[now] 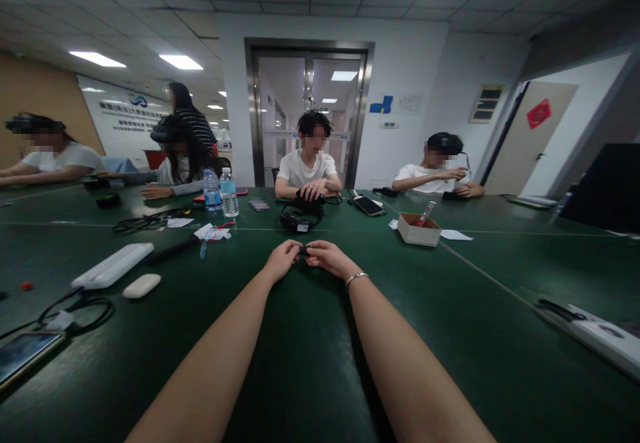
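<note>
Both my arms reach forward over the dark green table (300, 336). A small black object (303, 250) sits between my hands; it is too small for me to tell its kind. My left hand (283, 260) pinches it from the left with thumb and fingers. From the other side my right hand (327, 258), with a silver bracelet (356, 278) at the wrist, pinches it too. Just beyond my fingers lies a black headset (301, 218), which a person (309, 163) across the table touches with their hands.
On the left are a white power bank (114, 265), a white earbud case (142, 286), a phone (27, 355) and black cables. Two water bottles (229, 193) stand further back. At right are a small box (419, 231), another phone (369, 206) and a white box (607, 336). Other people sit around the table.
</note>
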`<state>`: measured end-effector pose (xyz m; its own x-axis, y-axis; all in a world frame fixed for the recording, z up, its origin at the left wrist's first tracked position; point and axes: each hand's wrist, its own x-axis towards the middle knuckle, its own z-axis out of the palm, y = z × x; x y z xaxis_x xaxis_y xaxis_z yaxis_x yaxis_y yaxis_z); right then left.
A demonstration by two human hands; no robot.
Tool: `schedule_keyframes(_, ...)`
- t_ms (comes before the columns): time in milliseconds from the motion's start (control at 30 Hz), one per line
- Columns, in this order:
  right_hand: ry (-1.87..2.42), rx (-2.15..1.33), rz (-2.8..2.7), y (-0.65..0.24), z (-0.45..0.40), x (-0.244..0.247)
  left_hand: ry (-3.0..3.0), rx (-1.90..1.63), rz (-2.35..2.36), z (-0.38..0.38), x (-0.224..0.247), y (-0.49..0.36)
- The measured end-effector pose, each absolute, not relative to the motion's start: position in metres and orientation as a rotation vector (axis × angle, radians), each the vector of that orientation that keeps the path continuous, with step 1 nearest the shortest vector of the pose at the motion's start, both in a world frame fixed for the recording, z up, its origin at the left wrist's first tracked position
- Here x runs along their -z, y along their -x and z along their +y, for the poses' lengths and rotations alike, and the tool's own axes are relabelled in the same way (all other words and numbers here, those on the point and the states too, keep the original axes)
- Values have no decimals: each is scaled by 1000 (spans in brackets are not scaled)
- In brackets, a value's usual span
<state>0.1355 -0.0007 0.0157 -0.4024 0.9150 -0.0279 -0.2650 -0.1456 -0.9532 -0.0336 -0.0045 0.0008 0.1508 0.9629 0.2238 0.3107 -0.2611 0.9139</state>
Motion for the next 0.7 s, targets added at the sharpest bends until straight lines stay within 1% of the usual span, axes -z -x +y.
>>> schedule_keyframes(233, 842, -1685, -1209, -136, 2, -14, -1692, -1100, 1268, -6, -3, 35)
schedule_keyframes(400, 844, -1699, -1210, -136, -2, -17, -1704, -1143, 1277, -3, 1, 35)
schedule_keyframes(700, 856, -1716, -1217, -137, -2, -19, -1662, -1124, 1218, -5, -4, 33)
